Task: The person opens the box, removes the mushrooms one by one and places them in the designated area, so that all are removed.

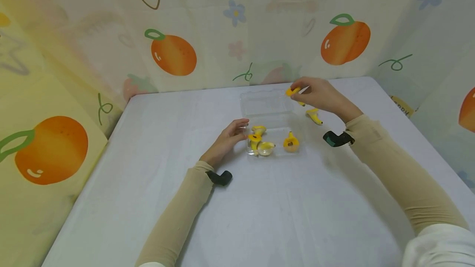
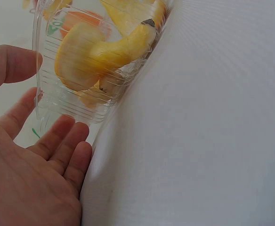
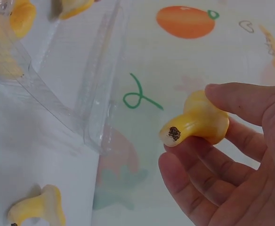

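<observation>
Thumb and fingers of the right hand (image 1: 322, 94) pinch a yellow trumpet-shaped piece (image 1: 293, 91), high and right of centre in the head view. Only the right wrist view shows its dark-specked narrow end, turned toward that camera, with the flared end between thumb and fingers.

The left hand (image 1: 227, 140), near the centre of the head frame, has loosely extended fingers. The left wrist view makes clear what the head view leaves small: thumb and index fingertips touch the rim of the clear container (image 1: 279, 136), the other fingers fanned below.

That view shows yellow pieces through the ribbed wall, blurred and overlapping; the head view separates four: three clustered (image 1: 254, 139) at the container's left, and a single piece (image 1: 291, 143) at its right. The clear lid (image 1: 265, 104) lies open just above, in the upper middle.

A loose piece (image 1: 314, 116) lies on the white table (image 1: 167, 135), right of the lid; it fills the lower left of the right wrist frame. Behind hangs a fruit-printed cloth (image 1: 208, 19).
</observation>
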### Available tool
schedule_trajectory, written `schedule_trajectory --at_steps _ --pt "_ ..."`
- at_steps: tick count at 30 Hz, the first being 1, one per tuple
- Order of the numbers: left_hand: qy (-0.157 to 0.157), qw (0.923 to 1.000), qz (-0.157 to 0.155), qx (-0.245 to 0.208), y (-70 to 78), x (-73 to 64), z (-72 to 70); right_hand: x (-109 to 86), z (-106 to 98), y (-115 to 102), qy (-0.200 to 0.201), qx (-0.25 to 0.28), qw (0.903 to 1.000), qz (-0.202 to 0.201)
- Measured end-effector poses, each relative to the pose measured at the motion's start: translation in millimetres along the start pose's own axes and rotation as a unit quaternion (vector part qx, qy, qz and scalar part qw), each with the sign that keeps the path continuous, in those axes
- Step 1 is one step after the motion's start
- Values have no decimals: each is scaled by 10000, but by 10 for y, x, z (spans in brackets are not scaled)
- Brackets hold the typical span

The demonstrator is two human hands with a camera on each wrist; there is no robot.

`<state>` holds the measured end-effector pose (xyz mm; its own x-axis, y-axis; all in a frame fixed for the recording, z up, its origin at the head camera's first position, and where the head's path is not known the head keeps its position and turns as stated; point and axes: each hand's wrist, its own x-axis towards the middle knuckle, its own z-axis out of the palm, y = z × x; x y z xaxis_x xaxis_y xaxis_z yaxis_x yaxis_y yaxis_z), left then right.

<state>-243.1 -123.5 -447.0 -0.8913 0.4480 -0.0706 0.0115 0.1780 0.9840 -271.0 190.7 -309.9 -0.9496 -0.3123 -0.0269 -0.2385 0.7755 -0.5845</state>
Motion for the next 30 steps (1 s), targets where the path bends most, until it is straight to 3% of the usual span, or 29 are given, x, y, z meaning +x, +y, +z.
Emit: schedule_trajectory --at_steps 30 --pt "-27 10000 -56 18 5 6 2 -110 -261 132 539 349 9965 530"
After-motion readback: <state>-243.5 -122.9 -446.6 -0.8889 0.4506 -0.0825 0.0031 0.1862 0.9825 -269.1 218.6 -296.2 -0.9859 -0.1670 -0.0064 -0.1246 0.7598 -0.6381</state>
